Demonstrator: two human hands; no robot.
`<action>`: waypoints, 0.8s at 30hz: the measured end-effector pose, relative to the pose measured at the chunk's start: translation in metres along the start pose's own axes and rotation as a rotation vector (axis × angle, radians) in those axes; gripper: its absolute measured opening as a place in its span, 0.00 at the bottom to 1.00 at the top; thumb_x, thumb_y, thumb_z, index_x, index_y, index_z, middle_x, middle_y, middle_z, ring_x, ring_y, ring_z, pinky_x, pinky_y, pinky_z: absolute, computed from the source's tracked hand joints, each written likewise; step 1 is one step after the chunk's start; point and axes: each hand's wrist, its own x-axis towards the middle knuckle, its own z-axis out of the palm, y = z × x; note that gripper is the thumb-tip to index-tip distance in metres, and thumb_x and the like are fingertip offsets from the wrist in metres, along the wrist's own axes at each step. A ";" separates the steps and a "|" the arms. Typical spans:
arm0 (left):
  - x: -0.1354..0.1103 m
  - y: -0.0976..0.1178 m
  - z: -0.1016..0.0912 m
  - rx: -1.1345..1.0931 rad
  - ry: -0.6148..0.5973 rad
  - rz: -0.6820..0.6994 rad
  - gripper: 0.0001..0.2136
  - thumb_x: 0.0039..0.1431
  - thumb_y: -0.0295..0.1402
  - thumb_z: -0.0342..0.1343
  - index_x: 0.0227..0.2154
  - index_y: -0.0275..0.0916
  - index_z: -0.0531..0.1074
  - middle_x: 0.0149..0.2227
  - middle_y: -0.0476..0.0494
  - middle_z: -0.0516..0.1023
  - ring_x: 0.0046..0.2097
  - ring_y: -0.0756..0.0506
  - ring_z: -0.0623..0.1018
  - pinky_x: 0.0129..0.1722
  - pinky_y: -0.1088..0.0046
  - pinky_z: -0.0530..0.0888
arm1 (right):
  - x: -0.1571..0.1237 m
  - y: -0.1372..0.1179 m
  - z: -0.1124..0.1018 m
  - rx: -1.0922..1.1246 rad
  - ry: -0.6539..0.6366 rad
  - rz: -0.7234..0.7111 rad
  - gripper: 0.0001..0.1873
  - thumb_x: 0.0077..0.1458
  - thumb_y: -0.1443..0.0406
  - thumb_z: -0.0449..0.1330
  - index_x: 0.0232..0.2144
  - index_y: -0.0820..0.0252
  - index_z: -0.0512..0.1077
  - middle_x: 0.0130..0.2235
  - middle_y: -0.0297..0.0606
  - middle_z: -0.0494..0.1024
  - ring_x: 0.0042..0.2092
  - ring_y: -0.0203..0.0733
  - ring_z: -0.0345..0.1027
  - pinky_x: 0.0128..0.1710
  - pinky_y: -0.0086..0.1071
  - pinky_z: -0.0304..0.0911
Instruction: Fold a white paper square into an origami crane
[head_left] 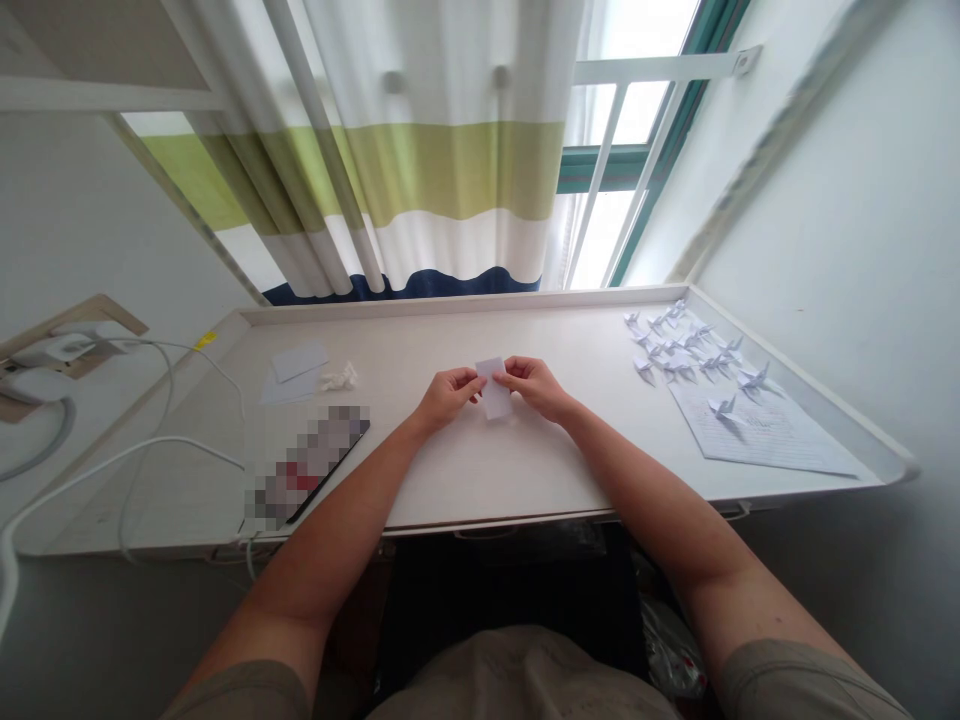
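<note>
Between my hands, just above the white desk, is a small white piece of paper (493, 400), a narrow upright rectangle. My left hand (451, 393) pinches its left edge between thumb and fingers. From the other side my right hand (534, 385) grips the upper right part, its thumb lying on the front face. Whether the paper is folded in layers I cannot tell. Several folded white paper cranes (679, 345) stand at the far right of the desk, and one crane (726, 408) sits apart on a printed sheet (765, 440).
Flat white paper sheets (298, 362) lie at the back left beside a small crumpled white heap (339, 378). A phone with a blurred screen (319, 465) rests near my left forearm. White cables (180, 440) run across the left side from a power strip (45, 355). A raised rim (450, 300) borders the desk (450, 480).
</note>
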 end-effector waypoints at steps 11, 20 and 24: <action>-0.001 -0.003 0.000 0.169 0.017 0.047 0.21 0.59 0.54 0.63 0.27 0.39 0.79 0.25 0.47 0.77 0.30 0.46 0.73 0.34 0.68 0.71 | 0.001 0.000 0.003 -0.027 0.082 -0.017 0.32 0.48 0.37 0.71 0.27 0.59 0.75 0.29 0.36 0.77 0.33 0.39 0.69 0.36 0.34 0.68; -0.001 -0.001 0.001 0.162 0.005 0.056 0.19 0.61 0.52 0.62 0.28 0.39 0.78 0.26 0.47 0.77 0.30 0.46 0.74 0.34 0.69 0.73 | 0.002 0.002 0.002 -0.053 0.090 -0.041 0.31 0.49 0.37 0.71 0.27 0.59 0.78 0.29 0.37 0.79 0.33 0.40 0.70 0.36 0.35 0.70; -0.002 0.000 0.003 0.137 -0.015 0.057 0.18 0.61 0.51 0.63 0.30 0.39 0.77 0.27 0.48 0.77 0.31 0.47 0.74 0.35 0.69 0.74 | 0.001 -0.001 0.003 -0.054 0.132 -0.063 0.30 0.48 0.38 0.72 0.24 0.59 0.76 0.27 0.36 0.77 0.32 0.39 0.68 0.35 0.35 0.69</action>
